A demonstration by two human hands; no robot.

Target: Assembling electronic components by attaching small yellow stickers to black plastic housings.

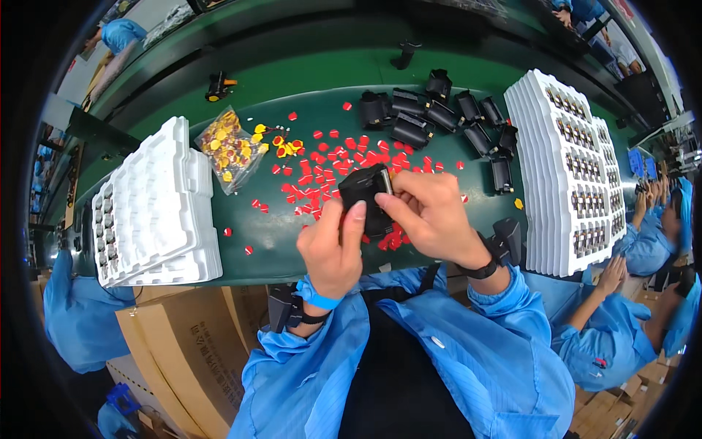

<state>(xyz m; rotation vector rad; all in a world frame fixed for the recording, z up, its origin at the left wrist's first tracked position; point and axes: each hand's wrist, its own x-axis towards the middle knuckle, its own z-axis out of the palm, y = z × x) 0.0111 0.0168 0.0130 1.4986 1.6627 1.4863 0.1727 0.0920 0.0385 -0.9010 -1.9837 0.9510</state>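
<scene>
A black plastic housing is held up over the green table, near its front edge. My left hand grips it from the lower left, with thumb and fingers closed on it. At its right side, the thumb and fingertips of my right hand pinch around a small shiny metal part on the housing's edge. Whether that part is loose or fixed cannot be made out. Under and behind my hands lie many small red pieces with white marks. Several similar black housings are grouped at the back right.
White moulded trays stand stacked at left and right, the right stack holding rows of small metal parts. A clear bag of yellow and red pieces lies back left. A cardboard box stands below the table's front edge. Co-workers sit on both sides.
</scene>
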